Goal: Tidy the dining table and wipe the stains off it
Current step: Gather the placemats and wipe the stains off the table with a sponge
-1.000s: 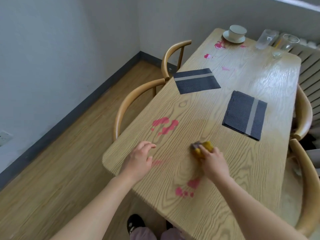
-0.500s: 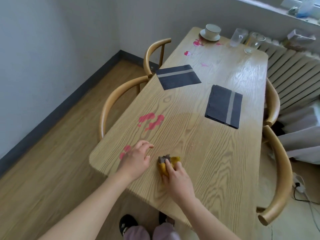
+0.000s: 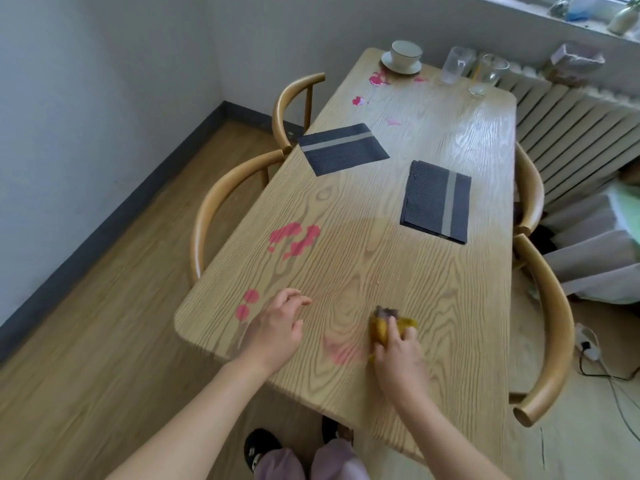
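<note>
Your right grip (image 3: 398, 355) curls round a yellow sponge (image 3: 378, 329), pressing it onto the pale, wood-grained surface (image 3: 381, 265) near your edge. Its dark, scrubby end points away from you, but blur hides its long axis. Just left of it lies a faint, smeared pink patch (image 3: 343, 348). Your left grip (image 3: 277, 327) sits low, fingers loosely bent, holding nothing, beside two round red blobs (image 3: 247, 303).
</note>
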